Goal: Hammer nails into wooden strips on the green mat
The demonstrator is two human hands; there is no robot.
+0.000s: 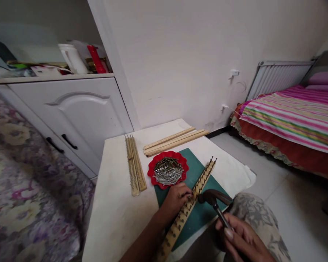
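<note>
My right hand (240, 234) grips a claw hammer (220, 214) by its handle. The hammer's dark head is beside the wooden strip (176, 231), close to my left hand. That strip slants across a green mat (199, 216), and rows of dark nails stick up along it. Fingers bent together, my left hand (177, 198) rests at the strip's left edge, pinching what looks like a nail; its tip is partly hidden. Just behind this hand, a red scalloped bowl (150, 171) holds many loose nails (168, 173), some silver, some brassy.
Nail-studded wooden strips (135, 165) lie on the left of the white-covered table (106, 218). More wooden strips (175, 142) lie at the back, near the wall. A white cabinet (79, 109) stands left, and a bed (289, 112) with a striped cover is at right.
</note>
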